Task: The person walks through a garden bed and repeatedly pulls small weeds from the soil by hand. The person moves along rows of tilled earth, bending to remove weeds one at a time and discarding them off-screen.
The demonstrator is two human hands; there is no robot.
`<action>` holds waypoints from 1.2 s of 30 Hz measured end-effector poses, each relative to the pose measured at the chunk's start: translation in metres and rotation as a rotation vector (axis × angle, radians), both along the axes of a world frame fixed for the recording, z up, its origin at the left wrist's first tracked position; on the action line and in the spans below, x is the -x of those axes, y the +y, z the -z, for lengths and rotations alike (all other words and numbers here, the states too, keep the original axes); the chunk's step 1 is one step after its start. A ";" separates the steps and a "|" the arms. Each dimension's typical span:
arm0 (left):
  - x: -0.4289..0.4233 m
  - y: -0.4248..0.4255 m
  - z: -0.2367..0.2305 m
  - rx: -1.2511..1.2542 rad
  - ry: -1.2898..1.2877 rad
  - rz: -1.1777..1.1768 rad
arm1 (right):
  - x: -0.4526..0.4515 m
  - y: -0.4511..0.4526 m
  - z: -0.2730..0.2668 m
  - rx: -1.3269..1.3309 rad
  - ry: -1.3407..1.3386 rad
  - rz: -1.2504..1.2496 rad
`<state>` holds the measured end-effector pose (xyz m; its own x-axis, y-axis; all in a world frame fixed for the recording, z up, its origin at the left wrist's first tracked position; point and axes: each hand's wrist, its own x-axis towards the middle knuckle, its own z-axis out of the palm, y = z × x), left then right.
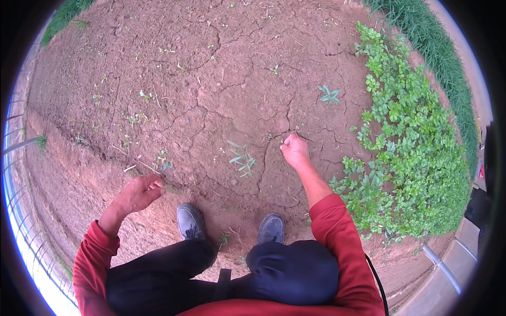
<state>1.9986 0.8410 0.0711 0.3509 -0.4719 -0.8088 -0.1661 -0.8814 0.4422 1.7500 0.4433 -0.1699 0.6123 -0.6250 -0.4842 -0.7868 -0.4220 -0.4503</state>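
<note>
My right hand is low over the cracked soil, its thumb and fingers pinched together; a tiny pale bit shows at the fingertips, too small to name. A narrow-leaved green seedling grows to its left, and a broader-leaved seedling stands farther up on the right. My left hand hovers at the lower left of the bed with fingers curled, and whether anything is between them cannot be made out. Just beyond it lie a dry twig and small sprouts.
Dense leafy green plants fill the right side, with a strip of grass-like plants behind them. My grey shoes are on the soil below my hands. A metal pipe lies at the lower right; a wire fence runs along the left rim.
</note>
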 end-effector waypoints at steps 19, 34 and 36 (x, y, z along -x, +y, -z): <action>-0.004 0.000 0.012 0.027 0.014 -0.009 | -0.008 -0.007 -0.008 -0.333 0.154 -0.101; 0.000 0.017 -0.002 0.000 0.017 -0.091 | -0.058 0.028 -0.001 -0.059 -0.152 -0.190; -0.001 0.018 -0.002 0.012 -0.007 -0.072 | -0.055 0.025 0.005 -0.002 -0.185 -0.192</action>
